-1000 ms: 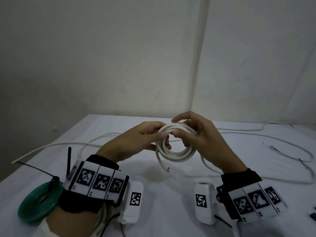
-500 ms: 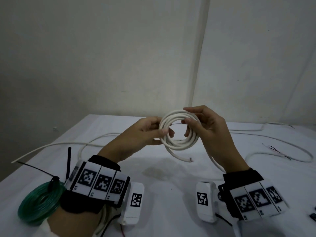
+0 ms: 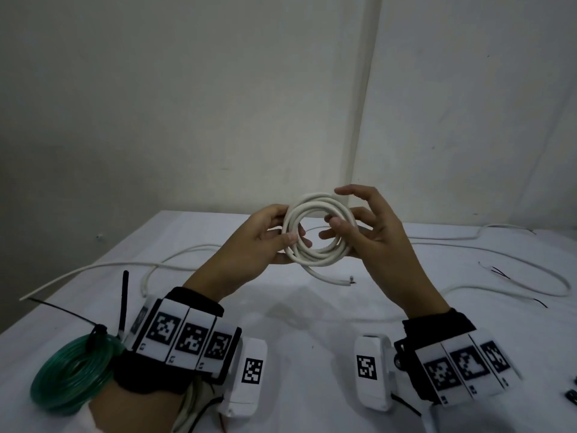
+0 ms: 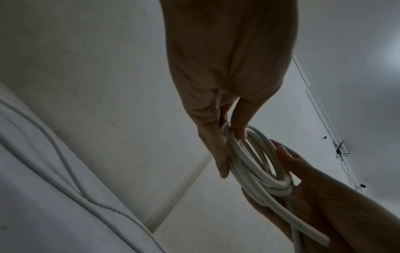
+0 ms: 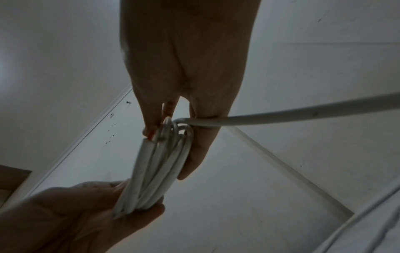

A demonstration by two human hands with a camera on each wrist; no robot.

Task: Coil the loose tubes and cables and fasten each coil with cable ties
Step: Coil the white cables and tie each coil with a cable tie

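Presently: one cable coil (image 3: 317, 257), above the table (image 3: 312, 323). My left hand (image 3: 259, 242) pinches one side, my right hand (image 3: 374, 232) the other. Judged light, stiff, springy; hold across all loops.

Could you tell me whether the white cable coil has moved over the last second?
Yes: the white cable coil has risen; its top now stands above the far edge of the table.

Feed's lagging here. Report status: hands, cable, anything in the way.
Left hand grips white cable coil, right hand pinches its right side. Coil above table, untied, long tail uncoiled. Nothing blocking the hands.
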